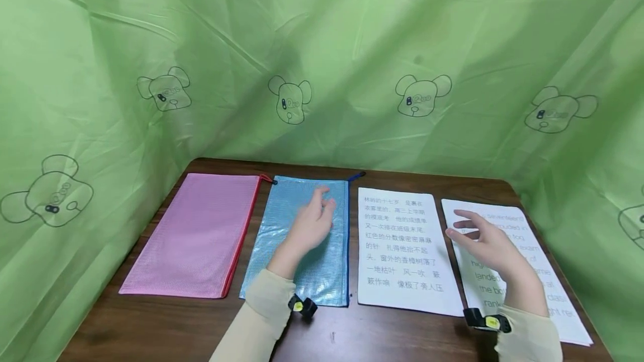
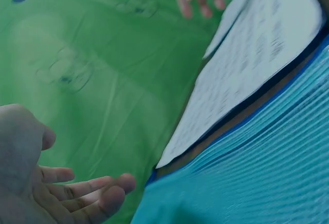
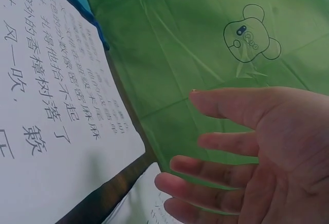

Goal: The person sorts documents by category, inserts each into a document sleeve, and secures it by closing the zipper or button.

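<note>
My left hand (image 1: 312,225) hovers above a blue mesh zipper pouch (image 1: 322,272), its fingers loosely extended and holding nothing. Over a stack of paper with printed English text (image 1: 553,295) is my right hand (image 1: 490,244), fingers spread and also holding nothing. Between the hands lies a paper stack printed with Chinese characters (image 1: 402,250). Left of the blue pouch, a pink mesh zipper pouch (image 1: 196,239) with a red zipper edge lies flat. The left wrist view shows the relaxed left hand (image 2: 67,188) beside the blue pouch; the right wrist view shows the right hand's palm (image 3: 257,162).
Everything lies in a row on a dark brown wooden table (image 1: 176,328). A green curtain (image 1: 352,43) with printed bear heads hangs behind the table and along both sides. A blue zipper pull loop (image 1: 357,176) sticks out at the blue pouch's far corner.
</note>
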The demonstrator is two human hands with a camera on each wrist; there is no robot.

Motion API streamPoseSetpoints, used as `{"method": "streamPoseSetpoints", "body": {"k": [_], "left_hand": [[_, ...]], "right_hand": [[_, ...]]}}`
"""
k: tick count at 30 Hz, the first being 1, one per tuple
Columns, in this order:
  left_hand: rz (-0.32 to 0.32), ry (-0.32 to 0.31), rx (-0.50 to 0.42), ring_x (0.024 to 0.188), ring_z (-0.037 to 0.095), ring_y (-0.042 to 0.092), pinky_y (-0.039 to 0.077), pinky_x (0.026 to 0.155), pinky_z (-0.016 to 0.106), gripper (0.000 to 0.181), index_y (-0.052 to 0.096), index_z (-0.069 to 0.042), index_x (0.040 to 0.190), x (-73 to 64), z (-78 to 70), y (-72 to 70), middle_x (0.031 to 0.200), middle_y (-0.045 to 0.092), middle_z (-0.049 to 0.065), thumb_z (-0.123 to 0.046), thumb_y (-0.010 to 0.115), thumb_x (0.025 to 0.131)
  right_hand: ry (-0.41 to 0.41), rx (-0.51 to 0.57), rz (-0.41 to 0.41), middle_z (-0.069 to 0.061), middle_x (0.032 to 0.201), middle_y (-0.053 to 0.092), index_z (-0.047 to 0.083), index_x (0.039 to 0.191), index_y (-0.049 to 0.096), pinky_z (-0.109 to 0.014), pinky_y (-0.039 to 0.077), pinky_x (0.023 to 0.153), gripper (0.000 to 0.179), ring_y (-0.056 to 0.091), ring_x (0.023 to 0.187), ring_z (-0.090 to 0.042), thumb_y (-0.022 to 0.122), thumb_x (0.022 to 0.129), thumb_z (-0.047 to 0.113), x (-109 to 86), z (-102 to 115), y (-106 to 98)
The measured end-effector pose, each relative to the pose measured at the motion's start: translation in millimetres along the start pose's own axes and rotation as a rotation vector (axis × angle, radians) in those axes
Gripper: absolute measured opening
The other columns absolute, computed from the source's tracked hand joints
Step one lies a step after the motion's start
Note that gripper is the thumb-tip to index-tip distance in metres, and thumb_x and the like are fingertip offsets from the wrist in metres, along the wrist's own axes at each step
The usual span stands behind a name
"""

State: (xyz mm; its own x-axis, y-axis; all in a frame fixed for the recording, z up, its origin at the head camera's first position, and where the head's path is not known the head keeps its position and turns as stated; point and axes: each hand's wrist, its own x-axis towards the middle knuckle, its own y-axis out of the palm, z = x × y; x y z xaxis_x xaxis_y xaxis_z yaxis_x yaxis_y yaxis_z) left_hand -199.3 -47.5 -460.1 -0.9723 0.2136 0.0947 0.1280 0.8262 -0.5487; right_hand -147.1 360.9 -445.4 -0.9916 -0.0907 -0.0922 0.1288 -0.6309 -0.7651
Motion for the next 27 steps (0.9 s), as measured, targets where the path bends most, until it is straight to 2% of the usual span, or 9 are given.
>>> {"method": "streamPoseSetpoints", "body": {"k": [4, 7, 12, 17, 21, 24, 27], "left_hand": [[0.079, -0.016, -0.047, 0.082, 0.02, 0.075, 0.06, 0.08, 0.048, 0.055, 0.039, -0.012, 0.165, -4.4, -3.4, 15.4, 0.139, 0.072, 0.014, -0.041, 0.043, 0.118], [0.113, -0.028, -0.082, 0.087, 0.025, 0.078, 0.059, 0.072, 0.044, 0.058, 0.038, -0.012, 0.165, -5.6, -4.4, 24.3, 0.139, 0.072, 0.015, -0.044, 0.044, 0.117], [0.135, -0.035, -0.088, 0.088, 0.025, 0.079, 0.059, 0.082, 0.043, 0.058, 0.038, -0.01, 0.165, -6.9, -5.2, 34.1, 0.138, 0.072, 0.017, -0.043, 0.044, 0.117], [0.165, -0.042, -0.092, 0.081, 0.021, 0.077, 0.059, 0.071, 0.037, 0.06, 0.039, -0.007, 0.165, -8.2, -2.4, 42.7, 0.132, 0.074, 0.015, -0.04, 0.048, 0.116], [0.171, -0.043, -0.039, 0.077, 0.015, 0.073, 0.057, 0.071, 0.035, 0.06, 0.042, -0.005, 0.162, -10.1, -2.6, 49.3, 0.133, 0.072, 0.014, -0.036, 0.056, 0.113], [0.168, -0.048, 0.01, 0.091, 0.017, 0.072, 0.059, 0.081, 0.038, 0.059, 0.046, -0.005, 0.16, -12.3, -5.4, 52.9, 0.134, 0.071, 0.015, -0.034, 0.061, 0.11], [0.178, -0.064, 0.04, 0.107, 0.022, 0.071, 0.059, 0.089, 0.042, 0.06, 0.048, -0.005, 0.158, -15.1, -8.9, 55.6, 0.134, 0.07, 0.016, -0.033, 0.065, 0.108]], "right_hand": [[0.013, -0.001, 0.013, -0.031, 0.144, 0.063, 0.0, 0.164, 0.04, -0.053, 0.057, 0.092, 0.073, 0.068, 0.123, -0.048, 0.066, 0.11, 0.043, 1.7, 0.4, 2.8], [0.018, 0.007, 0.017, -0.029, 0.143, 0.065, 0.0, 0.163, 0.041, -0.051, 0.056, 0.09, 0.072, 0.069, 0.121, -0.046, 0.066, 0.11, 0.043, 3.1, 0.3, 4.1], [0.036, 0.023, 0.045, -0.028, 0.141, 0.066, 0.0, 0.162, 0.043, -0.056, 0.056, 0.092, 0.071, 0.069, 0.121, -0.046, 0.064, 0.111, 0.044, 6.0, -0.3, 11.1], [0.046, 0.006, 0.066, -0.028, 0.139, 0.066, 0.0, 0.16, 0.046, -0.062, 0.055, 0.096, 0.069, 0.067, 0.123, -0.048, 0.064, 0.111, 0.044, 7.7, 2.1, 17.8], [0.055, -0.005, 0.074, -0.026, 0.139, 0.066, -0.001, 0.159, 0.047, -0.063, 0.055, 0.097, 0.07, 0.066, 0.125, -0.05, 0.066, 0.109, 0.044, 7.9, 4.5, 21.4], [0.07, -0.006, 0.077, -0.028, 0.14, 0.065, -0.003, 0.157, 0.048, -0.059, 0.057, 0.095, 0.069, 0.066, 0.125, -0.049, 0.067, 0.109, 0.044, 7.9, 5.7, 22.3], [0.115, 0.005, 0.093, -0.034, 0.141, 0.062, -0.005, 0.157, 0.047, -0.052, 0.062, 0.088, 0.07, 0.072, 0.115, -0.043, 0.066, 0.11, 0.043, 8.2, 7.8, 21.2]]}}
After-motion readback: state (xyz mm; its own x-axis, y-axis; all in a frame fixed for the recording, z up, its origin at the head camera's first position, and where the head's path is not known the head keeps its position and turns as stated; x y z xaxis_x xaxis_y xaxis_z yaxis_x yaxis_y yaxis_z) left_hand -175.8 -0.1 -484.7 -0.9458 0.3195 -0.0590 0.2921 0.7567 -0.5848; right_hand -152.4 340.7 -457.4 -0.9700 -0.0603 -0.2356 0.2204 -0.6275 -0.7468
